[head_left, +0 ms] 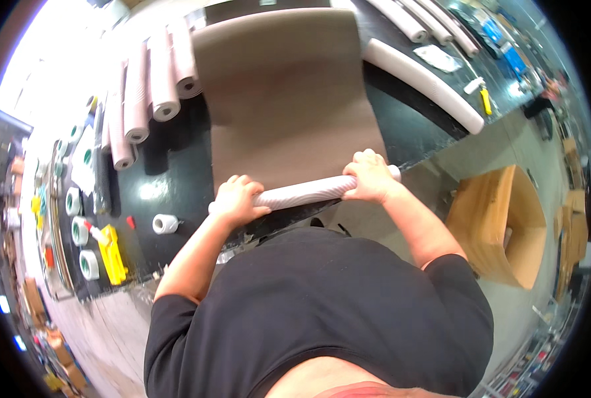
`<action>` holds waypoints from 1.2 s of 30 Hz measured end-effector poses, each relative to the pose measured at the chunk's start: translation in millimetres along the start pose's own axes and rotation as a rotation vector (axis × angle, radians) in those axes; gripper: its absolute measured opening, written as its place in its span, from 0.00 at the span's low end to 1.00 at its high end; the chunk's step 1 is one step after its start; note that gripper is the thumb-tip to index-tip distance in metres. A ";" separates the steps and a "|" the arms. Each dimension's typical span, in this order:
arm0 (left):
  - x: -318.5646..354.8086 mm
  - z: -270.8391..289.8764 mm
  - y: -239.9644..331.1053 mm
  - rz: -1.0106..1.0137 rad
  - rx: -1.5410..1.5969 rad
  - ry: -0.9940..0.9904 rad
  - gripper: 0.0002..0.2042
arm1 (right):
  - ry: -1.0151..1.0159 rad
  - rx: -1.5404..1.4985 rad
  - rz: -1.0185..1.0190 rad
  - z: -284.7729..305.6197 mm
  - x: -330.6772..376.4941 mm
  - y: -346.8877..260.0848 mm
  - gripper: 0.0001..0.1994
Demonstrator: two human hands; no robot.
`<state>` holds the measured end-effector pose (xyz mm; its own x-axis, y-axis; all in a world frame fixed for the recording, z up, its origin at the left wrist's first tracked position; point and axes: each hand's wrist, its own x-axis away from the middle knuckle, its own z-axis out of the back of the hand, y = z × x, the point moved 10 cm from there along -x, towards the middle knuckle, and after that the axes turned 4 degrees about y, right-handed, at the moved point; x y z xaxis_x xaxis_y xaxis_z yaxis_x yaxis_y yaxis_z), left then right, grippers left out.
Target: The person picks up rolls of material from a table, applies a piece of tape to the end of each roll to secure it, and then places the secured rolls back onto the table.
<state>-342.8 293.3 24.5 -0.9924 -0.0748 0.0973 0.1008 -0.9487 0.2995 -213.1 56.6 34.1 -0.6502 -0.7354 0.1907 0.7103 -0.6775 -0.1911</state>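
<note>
The left hand (237, 201) and right hand (371, 176) clasped a pale striped roll (305, 192) at mid-frame. Brown sheeting (287, 99) stretched toward the top.

Strong light burns out the upper left and pales the rolls (163, 79) there. White glare spots the dark bench (179, 152), with shadows beside the rolls. The hands (237, 201) look fairly clear; toward the black-cornered rim, shapes bend and soften.
</note>
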 end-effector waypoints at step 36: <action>60.1 -49.3 12.2 -0.111 -0.089 -0.247 0.17 | -0.008 0.081 0.039 -84.6 36.4 -13.6 0.13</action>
<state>-404.6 262.1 -12.8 -0.9487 0.0976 0.3007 -0.0244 -0.9709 0.2382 -269.2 38.1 -37.9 -0.6199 -0.7608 0.1920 0.7547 -0.6451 -0.1197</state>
